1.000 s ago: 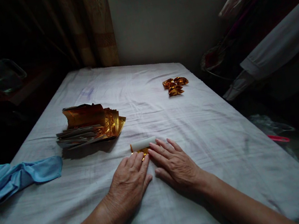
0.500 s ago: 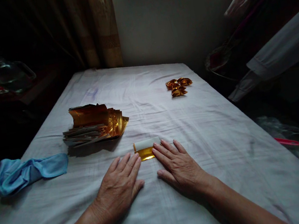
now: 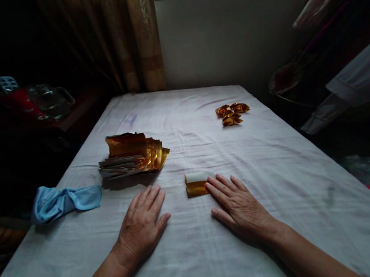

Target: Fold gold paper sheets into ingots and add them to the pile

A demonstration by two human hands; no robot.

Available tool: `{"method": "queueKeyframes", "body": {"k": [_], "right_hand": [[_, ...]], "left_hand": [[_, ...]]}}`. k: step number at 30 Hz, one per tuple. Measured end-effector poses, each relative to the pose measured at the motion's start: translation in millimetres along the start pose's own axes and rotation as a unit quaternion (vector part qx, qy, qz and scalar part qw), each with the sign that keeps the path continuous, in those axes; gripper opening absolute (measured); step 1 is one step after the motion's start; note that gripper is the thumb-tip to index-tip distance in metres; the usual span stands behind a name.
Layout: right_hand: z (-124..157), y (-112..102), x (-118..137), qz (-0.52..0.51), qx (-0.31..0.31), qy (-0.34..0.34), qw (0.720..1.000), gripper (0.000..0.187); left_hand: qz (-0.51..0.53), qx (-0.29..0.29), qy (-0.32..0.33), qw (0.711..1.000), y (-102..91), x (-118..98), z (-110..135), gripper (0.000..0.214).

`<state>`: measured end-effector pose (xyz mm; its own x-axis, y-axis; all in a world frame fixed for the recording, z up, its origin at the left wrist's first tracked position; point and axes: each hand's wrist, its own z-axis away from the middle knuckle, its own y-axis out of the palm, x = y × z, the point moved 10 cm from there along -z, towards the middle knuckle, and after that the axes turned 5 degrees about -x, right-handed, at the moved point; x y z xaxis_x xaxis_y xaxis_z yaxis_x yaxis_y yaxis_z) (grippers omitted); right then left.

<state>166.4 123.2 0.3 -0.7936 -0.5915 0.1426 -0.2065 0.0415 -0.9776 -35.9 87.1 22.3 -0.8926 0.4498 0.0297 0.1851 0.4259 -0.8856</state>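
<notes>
A sheet of gold foil paper (image 3: pixel 196 188) lies on the white cloth, its far part folded over to show a pale underside. My right hand (image 3: pixel 236 203) rests flat, its fingertips on the right end of the sheet. To the left, apart from the paper, my left hand (image 3: pixel 141 226) lies flat on the cloth with nothing in it. Beyond my left hand stands a stack of gold foil papers (image 3: pixel 134 154), curled and fanned out. Several folded gold paper pieces (image 3: pixel 232 119) sit in a cluster at the far right.
A crumpled light-blue cloth (image 3: pixel 66 201) lies by the left edge of the white-covered surface (image 3: pixel 205 258). A glass jug (image 3: pixel 49 99) stands on a dark side table at the left. Clothes (image 3: pixel 364 66) hang at the right, and a curtain (image 3: pixel 126 39) hangs behind.
My left hand has drawn away to the left from the gold sheet. My right hand stays at its right end. The camera view has shifted, so everything appears further right.
</notes>
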Motion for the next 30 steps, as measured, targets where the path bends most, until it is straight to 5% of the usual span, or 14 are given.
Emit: {"method": "queueKeyframes", "body": {"k": [7, 12, 16, 22, 25, 30], "right_hand": [[-2.2, -2.4, 0.8, -0.002, -0.002, 0.014, 1.0, 0.059], [-8.1, -4.3, -1.1, -0.021, 0.007, 0.012, 1.0, 0.059], [-16.7, -9.1, -9.0, -0.027, 0.012, 0.003, 1.0, 0.054], [-29.4, -25.1, 4.5, -0.023, -0.037, 0.002, 0.999, 0.045], [-27.6, -18.7, 24.3, -0.06, -0.036, -0.029, 0.997, 0.05], [-16.2, -2.1, 21.3, -0.048, -0.026, 0.004, 0.999, 0.058]], "left_hand": [[0.064, -0.014, -0.001, 0.998, -0.3, 1.5, -29.7, 0.037], [0.168, -0.044, 0.097, 0.98, 0.2, -40.1, -72.8, 0.027], [0.216, -0.005, 0.149, 0.965, 14.9, -64.0, -80.6, 0.021], [0.252, -0.019, 0.109, 0.961, 22.4, -53.3, -76.9, 0.02], [0.26, -0.023, 0.094, 0.961, 23.5, -48.8, -76.9, 0.021], [0.244, -0.027, 0.087, 0.965, 18.4, -44.8, -78.3, 0.021]]}}
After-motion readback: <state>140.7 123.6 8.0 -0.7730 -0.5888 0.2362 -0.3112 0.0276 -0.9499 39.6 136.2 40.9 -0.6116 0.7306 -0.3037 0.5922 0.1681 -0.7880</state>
